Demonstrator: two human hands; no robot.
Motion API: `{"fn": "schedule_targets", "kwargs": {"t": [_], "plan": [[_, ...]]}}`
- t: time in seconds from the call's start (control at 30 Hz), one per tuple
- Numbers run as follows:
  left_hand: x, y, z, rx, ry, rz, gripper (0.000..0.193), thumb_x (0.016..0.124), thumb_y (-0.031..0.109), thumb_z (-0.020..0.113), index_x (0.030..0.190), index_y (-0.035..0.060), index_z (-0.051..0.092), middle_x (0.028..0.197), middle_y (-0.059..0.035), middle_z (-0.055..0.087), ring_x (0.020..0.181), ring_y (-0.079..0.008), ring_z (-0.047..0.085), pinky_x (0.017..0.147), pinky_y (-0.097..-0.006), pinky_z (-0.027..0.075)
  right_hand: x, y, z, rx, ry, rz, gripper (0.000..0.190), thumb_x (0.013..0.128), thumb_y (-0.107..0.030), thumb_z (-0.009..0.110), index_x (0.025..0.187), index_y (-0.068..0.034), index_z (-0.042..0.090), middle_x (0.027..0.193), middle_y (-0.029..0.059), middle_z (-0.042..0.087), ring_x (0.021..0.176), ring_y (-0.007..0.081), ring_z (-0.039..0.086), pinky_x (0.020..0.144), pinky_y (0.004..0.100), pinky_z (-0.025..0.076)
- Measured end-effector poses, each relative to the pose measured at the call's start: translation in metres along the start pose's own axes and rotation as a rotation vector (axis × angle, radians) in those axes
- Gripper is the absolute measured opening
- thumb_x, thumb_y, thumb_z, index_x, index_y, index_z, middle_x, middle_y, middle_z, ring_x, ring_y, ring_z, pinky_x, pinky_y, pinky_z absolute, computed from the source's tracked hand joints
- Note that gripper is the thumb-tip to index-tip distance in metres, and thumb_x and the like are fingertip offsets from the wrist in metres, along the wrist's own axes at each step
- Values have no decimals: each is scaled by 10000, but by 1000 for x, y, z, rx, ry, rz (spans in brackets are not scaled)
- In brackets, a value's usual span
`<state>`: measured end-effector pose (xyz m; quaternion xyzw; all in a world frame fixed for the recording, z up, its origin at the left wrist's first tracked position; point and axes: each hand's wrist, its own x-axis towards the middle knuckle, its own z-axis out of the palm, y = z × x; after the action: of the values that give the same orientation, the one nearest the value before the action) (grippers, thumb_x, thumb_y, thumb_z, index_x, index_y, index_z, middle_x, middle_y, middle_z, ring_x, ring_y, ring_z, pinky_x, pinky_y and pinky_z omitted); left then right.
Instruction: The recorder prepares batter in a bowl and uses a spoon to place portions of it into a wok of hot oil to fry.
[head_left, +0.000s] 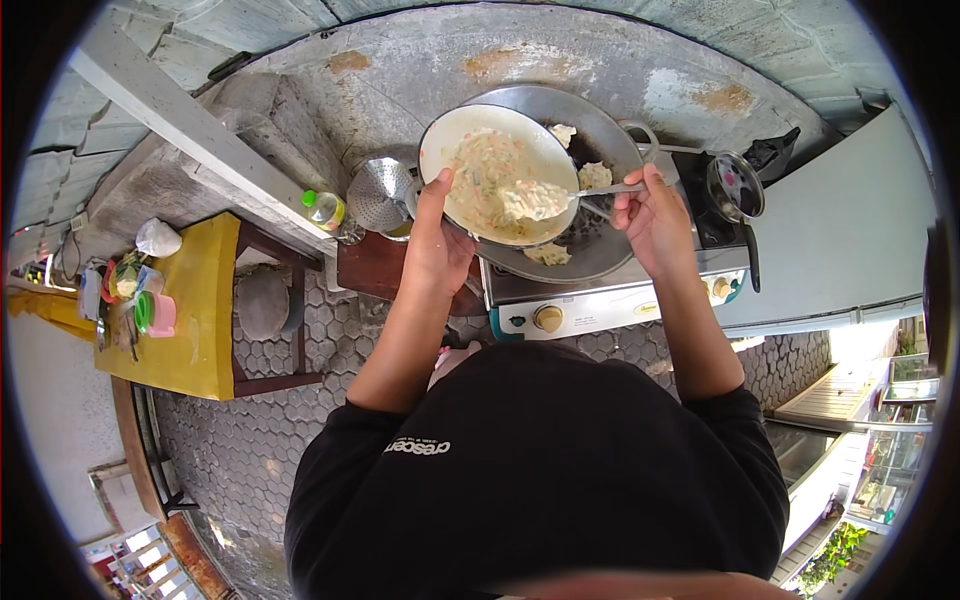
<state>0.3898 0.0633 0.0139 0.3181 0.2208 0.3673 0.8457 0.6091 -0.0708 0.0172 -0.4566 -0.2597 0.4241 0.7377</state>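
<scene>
My left hand grips the rim of a white enamel bowl, tilted over the left part of a large metal wok. Pale batter with orange and green vegetable bits coats the inside of the bowl. With my right hand I hold the handle of a metal spoon. A heaped lump of batter sits on the spoon, over the bowl. Several battered lumps lie in the wok, among them one fritter near the spoon and another below the bowl.
The wok stands on a gas stove. A small saucepan rests on the right burner, its handle jutting frontward. Left of the bowl are a perforated metal strainer and a green-capped bottle. A yellow table stands farther left.
</scene>
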Motion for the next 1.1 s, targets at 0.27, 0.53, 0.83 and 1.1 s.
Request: {"fn": "schedule_targets", "kwargs": {"t": [0.27, 0.53, 0.83, 1.1], "plan": [[0, 4, 3, -10, -34, 12, 637, 857, 439, 590, 1324, 44, 413, 1266, -99, 539, 1128, -217, 555, 892, -370, 475, 2, -1, 8, 65, -89, -50, 319, 1003, -328, 404, 955, -53, 559, 745, 82, 580, 634, 168, 536, 612, 297, 454], [5, 9, -9, -10, -32, 23, 648, 872, 433, 564, 1353, 41, 377, 1297, -117, 513, 1153, -240, 547, 897, -380, 496, 3, 0, 9, 118, -60, -59, 320, 1005, -314, 398, 945, -43, 558, 743, 84, 573, 640, 168, 530, 613, 289, 453], [10, 14, -20, -38, 3, -16, 670, 862, 473, 540, 1342, 32, 384, 1288, -136, 513, 1133, -265, 559, 858, -410, 515, 4, -7, 3, 134, 42, -147, 294, 998, -287, 419, 946, -31, 554, 736, 99, 584, 626, 171, 525, 613, 303, 436], [17, 22, -33, -111, 84, -9, 729, 834, 504, 554, 1351, 22, 370, 1317, -172, 471, 1200, -327, 496, 963, -494, 446, -6, 13, -37, 86, 223, -177, 284, 993, -287, 432, 955, -33, 553, 738, 102, 596, 630, 175, 555, 604, 284, 460]]}}
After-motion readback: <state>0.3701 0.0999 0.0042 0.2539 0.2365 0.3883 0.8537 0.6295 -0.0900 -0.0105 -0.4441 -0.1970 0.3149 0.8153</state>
